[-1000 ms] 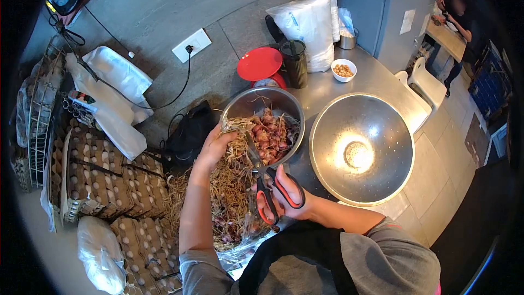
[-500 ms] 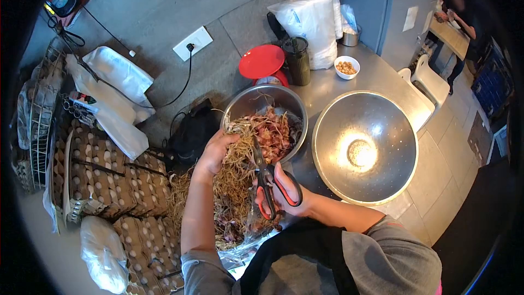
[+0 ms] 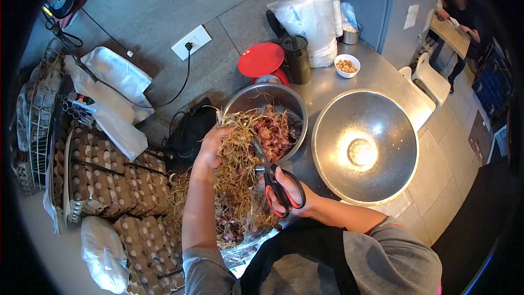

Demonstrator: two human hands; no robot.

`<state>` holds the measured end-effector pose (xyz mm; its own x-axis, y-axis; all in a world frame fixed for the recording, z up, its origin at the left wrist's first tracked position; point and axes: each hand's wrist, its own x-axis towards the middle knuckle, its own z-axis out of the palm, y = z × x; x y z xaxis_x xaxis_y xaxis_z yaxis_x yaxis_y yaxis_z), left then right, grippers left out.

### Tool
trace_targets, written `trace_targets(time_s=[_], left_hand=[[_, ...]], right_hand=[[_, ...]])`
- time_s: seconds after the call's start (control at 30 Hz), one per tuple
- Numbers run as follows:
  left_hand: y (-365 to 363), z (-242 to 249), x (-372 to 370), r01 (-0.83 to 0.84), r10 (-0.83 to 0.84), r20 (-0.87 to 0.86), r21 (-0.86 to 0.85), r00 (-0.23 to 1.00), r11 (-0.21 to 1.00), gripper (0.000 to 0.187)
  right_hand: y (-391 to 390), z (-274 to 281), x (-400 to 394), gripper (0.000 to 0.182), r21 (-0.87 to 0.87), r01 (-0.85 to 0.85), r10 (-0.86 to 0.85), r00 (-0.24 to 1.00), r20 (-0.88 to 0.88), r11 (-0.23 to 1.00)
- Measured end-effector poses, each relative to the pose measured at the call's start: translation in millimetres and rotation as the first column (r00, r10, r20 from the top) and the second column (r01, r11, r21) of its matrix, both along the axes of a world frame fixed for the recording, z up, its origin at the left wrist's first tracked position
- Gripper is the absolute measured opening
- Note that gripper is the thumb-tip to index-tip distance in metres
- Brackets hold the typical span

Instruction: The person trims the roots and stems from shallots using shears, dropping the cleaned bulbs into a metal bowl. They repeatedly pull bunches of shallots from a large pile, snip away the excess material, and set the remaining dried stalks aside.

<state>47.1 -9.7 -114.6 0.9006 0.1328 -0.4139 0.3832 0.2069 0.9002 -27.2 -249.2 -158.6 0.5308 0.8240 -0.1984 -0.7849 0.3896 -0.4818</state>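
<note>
My left hand (image 3: 216, 141) is closed around a bunch of dry shallot stalks (image 3: 237, 131). Reddish-purple shallots (image 3: 271, 131) hang at the bunch's far end, over a steel bowl (image 3: 299, 104). In my right hand (image 3: 295, 192) are black scissors with red-lined handles (image 3: 277, 188). Their blades point up and left into the stalks, just below the shallots; the tips are partly hidden among the strands. Beneath my hands lies a heap of dry stalks (image 3: 226, 191) with a few more shallots, on clear plastic.
A large perforated steel colander (image 3: 376, 183) stands to the right. Behind are a red-topped scale (image 3: 261, 60), a dark tumbler (image 3: 297, 60), plastic bags (image 3: 311, 27) and a bowl of small tan pieces (image 3: 346, 66). Egg trays (image 3: 103, 175) are stacked left. Another person (image 3: 464, 22) works at a far table.
The scissors have moved slightly right and their handles have come closer together. My left hand has shifted a little left and up with the stalks.
</note>
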Motion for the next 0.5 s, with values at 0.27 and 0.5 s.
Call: trace_targets(time_s=[0.27,0.5], left_hand=[[-16.6,15.8,-8.2,0.103,-0.104,-0.017,-0.045,0.994,0.994,0.041],[-13.2,16.4,-13.5,0.136,-0.131,0.061,-0.091,0.990,0.987,0.042]], right_hand=[[-2.1,-16.6,7.5,0.075,0.032,-0.225,0.222,0.972,0.079,0.974],[-1.3,-16.0,15.0,0.076,-0.037,-0.211,0.213,0.975,0.061,0.977]])
